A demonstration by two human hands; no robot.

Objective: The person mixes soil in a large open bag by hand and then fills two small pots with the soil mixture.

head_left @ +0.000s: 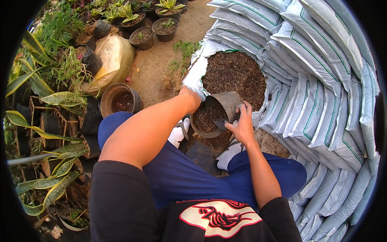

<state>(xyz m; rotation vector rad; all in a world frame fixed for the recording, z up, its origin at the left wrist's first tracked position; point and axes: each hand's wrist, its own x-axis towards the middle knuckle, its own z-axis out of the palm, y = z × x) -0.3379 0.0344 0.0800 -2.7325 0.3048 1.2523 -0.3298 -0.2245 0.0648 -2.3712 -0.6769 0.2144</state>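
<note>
My left hand (190,99) is closed on the near left edge of an open white sack (197,73) filled with dark, coarse potting mix (234,76). In my right hand (242,128) is a dark plastic plant pot (229,101), gripped by its side and tipped over. The mouth of this pot faces down and left, above a second round pot (206,134) on the ground between my feet. Dark mix lies inside that lower pot; the tilted one partly covers its rim.
White filled sacks (318,48) are stacked along the right side. At the left stand snake plants (60,189) in black bags, an empty-looking brown pot (105,105) and a yellowish sack (115,60). Small potted plants (165,27) line the sandy ground (151,66) at the back.
</note>
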